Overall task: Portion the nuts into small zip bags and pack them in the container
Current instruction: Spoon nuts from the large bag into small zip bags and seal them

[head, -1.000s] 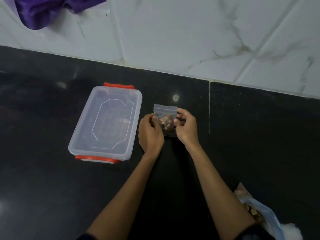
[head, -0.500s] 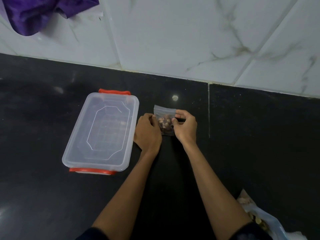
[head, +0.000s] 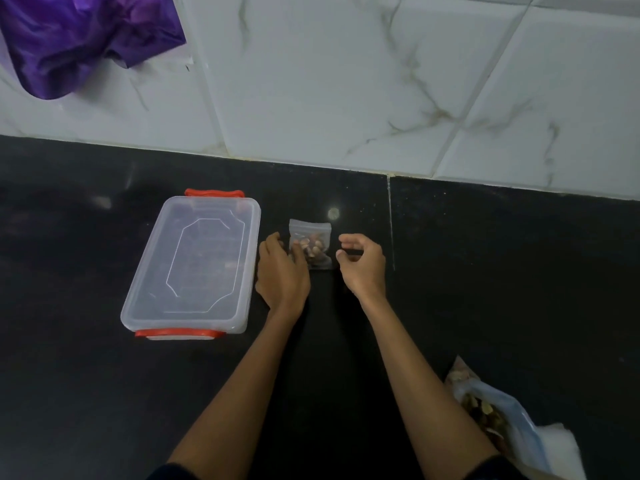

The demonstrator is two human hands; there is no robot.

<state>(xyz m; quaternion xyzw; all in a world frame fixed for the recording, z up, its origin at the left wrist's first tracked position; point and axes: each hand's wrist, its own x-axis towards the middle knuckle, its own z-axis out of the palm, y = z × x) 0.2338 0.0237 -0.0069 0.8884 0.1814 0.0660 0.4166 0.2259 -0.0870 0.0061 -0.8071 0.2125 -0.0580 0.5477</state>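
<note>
Directly ahead of me, my left hand [head: 282, 271] rests on a dark counter [head: 86, 393] with its fingers curled onto the left edge of a small zip bag [head: 310, 243], holding it there. My right hand [head: 363, 265] hangs just to the right of the bag, not touching it, fingers loosely curled around nothing. The bag is clear, lies flat on the counter between my two hands, and holds a small clump of brown nuts [head: 311, 249]; I cannot tell whether its zip strip is sealed.

Just left of my left hand sits a clear plastic container [head: 197, 265], rectangular, its lid on, with red clips at its near and far ends. It stands apart from the bag, my left hand between them.

The counter is black polished stone with a thin seam [head: 390, 223] running away from me just right of my right hand. Behind it rises a wall of white tiles [head: 346, 81] with faint grey-brown veining. A purple plastic bag [head: 79, 39] hangs against the wall at the upper left.

At the lower right, beside my right forearm, a larger open plastic bag of nuts [head: 491, 410] lies on the counter, partly cut off by the picture edge
</note>
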